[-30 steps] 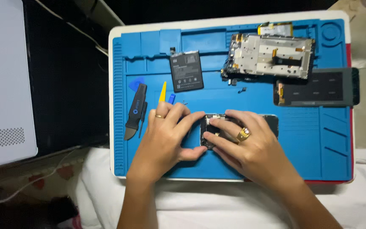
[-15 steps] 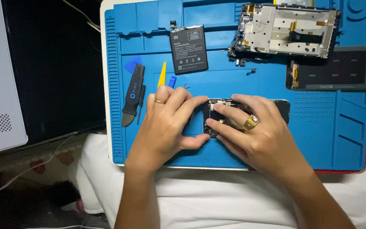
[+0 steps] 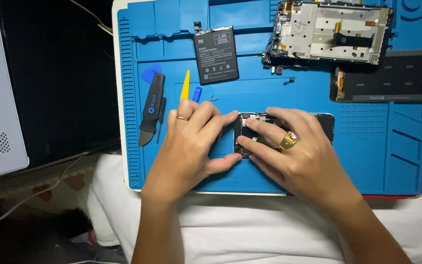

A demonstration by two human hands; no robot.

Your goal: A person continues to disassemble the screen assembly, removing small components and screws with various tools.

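Fingers of both hands — left hand point(image 3: 191, 142), right hand point(image 3: 299, 156) — pinch the opened phone body point(image 3: 262, 134) at the middle of the blue repair mat point(image 3: 391, 161); I judge a part is being seated — next needs steady fingertip pressure.

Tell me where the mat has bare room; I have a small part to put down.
Bare mat lies right of the phone, below the screen panel. A strip lies near the front edge, left of the left hand. The top is crowded: battery, metal frame, pry tools. Both hands, right hand included, cover the middle.
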